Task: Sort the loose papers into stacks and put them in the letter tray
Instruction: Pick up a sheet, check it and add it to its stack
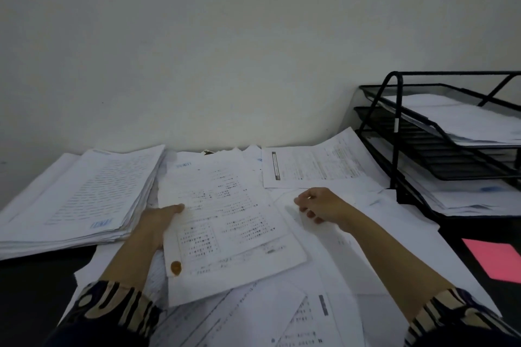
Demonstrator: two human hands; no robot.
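My left hand (158,217) grips a stained printed sheet (225,222) over the loose papers (352,262) mid-desk. My right hand (318,205) hovers loosely curled, holding nothing. The letter tray (394,127) stands far right; a stack (84,197) lies left.

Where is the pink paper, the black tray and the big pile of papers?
pink paper (496,260): head view, its middle.
black tray (398,132): head view, front upright post.
big pile (84,200): head view, top sheet.
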